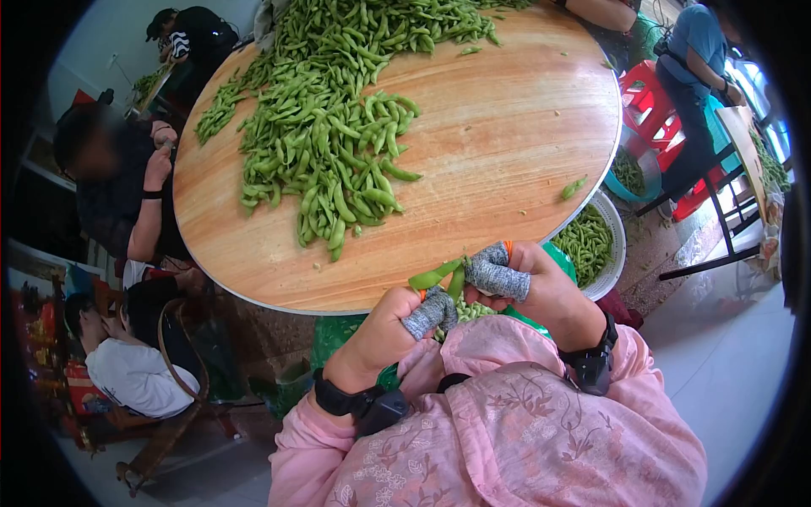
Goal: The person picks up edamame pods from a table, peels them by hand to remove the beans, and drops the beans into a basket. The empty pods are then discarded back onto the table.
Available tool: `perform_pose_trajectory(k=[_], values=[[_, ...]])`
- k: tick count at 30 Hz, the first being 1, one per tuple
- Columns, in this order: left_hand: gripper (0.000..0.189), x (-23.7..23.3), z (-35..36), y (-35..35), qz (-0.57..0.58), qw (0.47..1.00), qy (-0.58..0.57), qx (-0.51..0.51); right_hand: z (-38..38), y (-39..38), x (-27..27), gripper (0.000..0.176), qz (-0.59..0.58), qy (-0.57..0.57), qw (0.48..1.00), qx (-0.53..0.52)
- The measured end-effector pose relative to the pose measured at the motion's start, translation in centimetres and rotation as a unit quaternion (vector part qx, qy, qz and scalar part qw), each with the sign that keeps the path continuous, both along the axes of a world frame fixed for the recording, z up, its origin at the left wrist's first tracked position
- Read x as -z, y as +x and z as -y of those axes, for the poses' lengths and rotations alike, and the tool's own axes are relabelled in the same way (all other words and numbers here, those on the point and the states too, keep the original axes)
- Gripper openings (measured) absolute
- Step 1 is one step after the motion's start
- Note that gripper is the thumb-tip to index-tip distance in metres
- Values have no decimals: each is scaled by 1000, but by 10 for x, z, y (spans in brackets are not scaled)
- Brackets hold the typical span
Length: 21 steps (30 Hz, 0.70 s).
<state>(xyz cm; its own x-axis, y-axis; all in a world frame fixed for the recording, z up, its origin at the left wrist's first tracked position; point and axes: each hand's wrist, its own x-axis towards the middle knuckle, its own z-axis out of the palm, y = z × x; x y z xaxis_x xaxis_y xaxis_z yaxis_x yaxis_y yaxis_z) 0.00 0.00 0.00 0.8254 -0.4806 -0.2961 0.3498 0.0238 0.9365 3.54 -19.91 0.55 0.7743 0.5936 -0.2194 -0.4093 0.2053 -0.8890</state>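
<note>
My left hand (380,331), with grey knitted finger covers, is closed around green edamame pods just off the near table edge. One pod (433,277) sticks out past its thumb and index finger. Beside it, my right hand (522,275), in similar covers with an orange band, pinches another pod (457,282) between the two hands. Its fingertips are partly hidden. Below both hands, shelled beans (473,312) lie in a green bag or lining on my lap. On the round wooden table (490,160) spreads a large heap of edamame pods (325,144).
A white basket (619,245) of pods stands at the table's right, with a blue basin (650,173) behind it. A loose pod (573,188) lies near the right rim. Several people sit around, near red stools (646,97) and a wooden chair (182,346).
</note>
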Motion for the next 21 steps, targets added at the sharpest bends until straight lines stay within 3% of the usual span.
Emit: perform_pose_trajectory(k=[9, 12, 15, 16, 17, 18, 20, 21], values=[[17, -14, 5, 5, 91, 994, 53, 27, 0, 1, 4, 16, 32, -13, 999, -9], [16, -8, 7, 2, 74, 997, 23, 11, -5, -1, 6, 13, 59, -11, 998, 11], [16, -4, 12, 0, 121, 987, 88, -54, -8, 2, 10, 13, 85, -30, 992, 85], [16, -5, 13, -2, 266, 931, 244, -63, -6, 3, 5, 14, 100, -46, 990, 90], [15, -6, 13, -4, 396, 829, 388, -67, -5, 3, 3, 15, 113, -62, 987, 96], [15, -6, 13, -4, 395, 830, 389, -67, -4, 4, 4, 15, 112, -62, 987, 96], [16, -5, 13, -2, 512, 733, 439, -84, -3, 6, 7, 15, 5, -47, 999, 13], [16, -1, 12, -2, 513, 733, 439, -85, -2, 6, 9, 15, 6, -46, 999, 13]])
